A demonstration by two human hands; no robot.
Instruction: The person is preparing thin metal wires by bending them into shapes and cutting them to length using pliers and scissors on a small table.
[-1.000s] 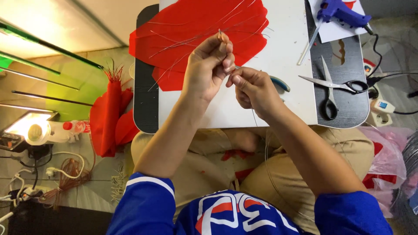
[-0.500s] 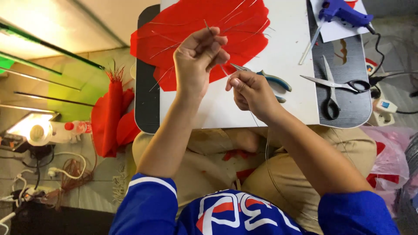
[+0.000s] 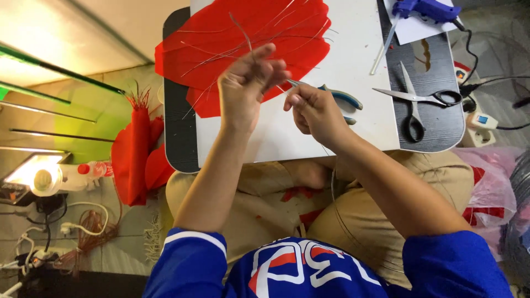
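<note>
My left hand [image 3: 247,87] is raised over a low table [image 3: 178,132] and pinches a thin metal wire [image 3: 242,30] that sticks up over a sheet of red fabric [image 3: 292,25]. Several more thin wires lie across that fabric. Just to the right, my right hand [image 3: 316,110] grips small pliers with blue-grey handles [image 3: 338,97], jaws pointing toward the left hand. A fine wire [image 3: 333,171] trails from the right hand down over my lap. The hands are a short gap apart, above a white sheet [image 3: 361,66].
Scissors [image 3: 415,102] lie on the table's dark right end, with a blue glue gun [image 3: 426,8] on paper behind them. A power strip [image 3: 479,119] and cables sit right of the table. A red fabric bundle [image 3: 135,154], lamp [image 3: 36,177] and cords are on the floor left.
The hands were pressed together over the wire; my left hand has lifted up and to the left with the wire, and the pliers in my right hand now show clearly.
</note>
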